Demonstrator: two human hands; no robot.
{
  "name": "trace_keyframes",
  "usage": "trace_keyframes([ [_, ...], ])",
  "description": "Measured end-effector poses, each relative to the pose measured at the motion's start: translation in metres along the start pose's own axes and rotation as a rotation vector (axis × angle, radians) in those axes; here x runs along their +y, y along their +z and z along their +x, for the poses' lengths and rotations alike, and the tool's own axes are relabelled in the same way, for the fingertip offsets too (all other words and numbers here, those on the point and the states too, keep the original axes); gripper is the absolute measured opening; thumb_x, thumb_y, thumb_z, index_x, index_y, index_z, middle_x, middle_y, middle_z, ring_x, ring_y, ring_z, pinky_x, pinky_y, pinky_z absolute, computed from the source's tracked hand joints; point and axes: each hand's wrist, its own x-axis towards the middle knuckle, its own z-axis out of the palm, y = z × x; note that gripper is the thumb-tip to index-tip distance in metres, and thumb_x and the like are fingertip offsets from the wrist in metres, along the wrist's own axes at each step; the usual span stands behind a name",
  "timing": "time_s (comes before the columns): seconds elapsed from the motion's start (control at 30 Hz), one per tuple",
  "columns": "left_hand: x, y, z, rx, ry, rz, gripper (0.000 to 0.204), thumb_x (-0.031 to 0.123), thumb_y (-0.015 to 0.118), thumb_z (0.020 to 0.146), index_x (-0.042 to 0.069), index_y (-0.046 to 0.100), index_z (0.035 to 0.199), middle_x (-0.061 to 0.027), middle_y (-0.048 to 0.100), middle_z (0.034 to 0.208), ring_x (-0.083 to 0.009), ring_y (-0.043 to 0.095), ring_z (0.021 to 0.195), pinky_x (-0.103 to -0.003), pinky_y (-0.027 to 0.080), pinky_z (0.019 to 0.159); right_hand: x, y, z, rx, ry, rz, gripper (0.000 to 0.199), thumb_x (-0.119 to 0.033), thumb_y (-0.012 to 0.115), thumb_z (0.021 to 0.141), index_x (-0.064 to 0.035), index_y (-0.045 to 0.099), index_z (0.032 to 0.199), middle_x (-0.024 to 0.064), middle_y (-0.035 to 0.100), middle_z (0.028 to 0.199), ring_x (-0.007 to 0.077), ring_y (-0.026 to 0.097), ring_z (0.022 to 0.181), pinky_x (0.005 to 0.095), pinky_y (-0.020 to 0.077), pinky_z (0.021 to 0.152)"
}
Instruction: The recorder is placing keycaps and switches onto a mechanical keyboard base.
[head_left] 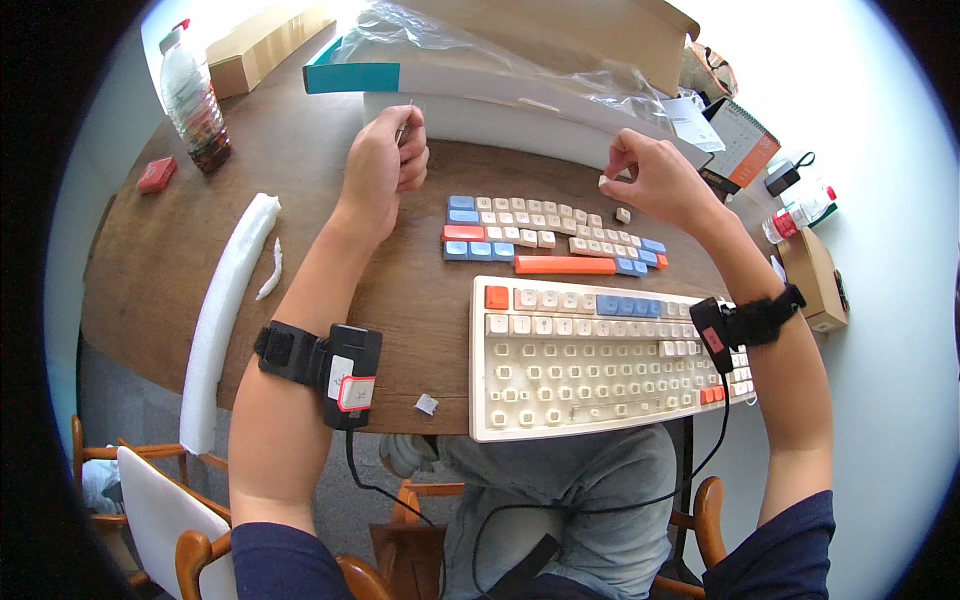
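My left hand [380, 165], raised at the back of the table, is closed around a thin metallic tool [402, 132]; the fingers hide most of it. Farther right, my right hand [655, 175] pinches a small white keycap [604, 182] between thumb and fingertips. Below it a single loose keycap [623, 215] lies on the wood. Between my arms are rows of removed keycaps in cream, blue and orange, with a long orange spacebar [565, 265]. Nearer me sits a cream keyboard [480, 370], its upper rows capped and several lower rows bare to the switches.
A long open box [480, 125] with clear plastic wrap [440, 40] spans the back of the table [150, 260]. At left are a bottle of dark drink [195, 105], a red packet [156, 175] and a white foam strip [222, 310]. A calendar [740, 145] and another bottle [795, 218] stand right.
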Motion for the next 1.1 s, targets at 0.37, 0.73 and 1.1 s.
trace_keyframes([
  [0.37,0.002,-0.001,-0.002,0.013,-0.005,-0.013,0.020,0.026,0.041,0.098,0.014,0.047,0.083,0.0059,0.028,0.055,-0.0058,0.023,0.043,-0.023,0.020,0.041,0.029,0.028,0.000,-0.068,0.093,-0.048,0.022,-0.011,0.074,0.073,0.0008,0.059,0.085,0.0142,0.066,0.080,0.0250,0.065,0.076,0.0350,0.0504,0.070],
  [0.73,0.003,0.000,-0.004,0.000,0.015,-0.032,0.019,0.023,0.041,0.096,0.012,0.049,0.082,0.0053,0.031,0.058,-0.0055,0.025,0.045,-0.024,0.020,0.042,0.035,0.013,-0.021,-0.180,0.203,-0.026,0.025,-0.008,0.077,0.068,0.0009,0.060,0.085,0.0130,0.068,0.080,0.0222,0.066,0.076,0.0324,0.0514,0.070],
  [1.1,0.002,-0.005,-0.002,-0.005,-0.003,-0.001,0.021,0.026,0.041,0.099,0.013,0.047,0.084,0.0056,0.029,0.056,-0.0055,0.024,0.043,-0.023,0.020,0.042,-0.038,0.014,-0.023,-0.170,-0.122,0.192,0.023,-0.012,0.074,0.075,-0.0014,0.057,0.088,0.0060,0.063,0.075,0.0160,0.055,0.065,0.0299,0.0455,0.061],
])
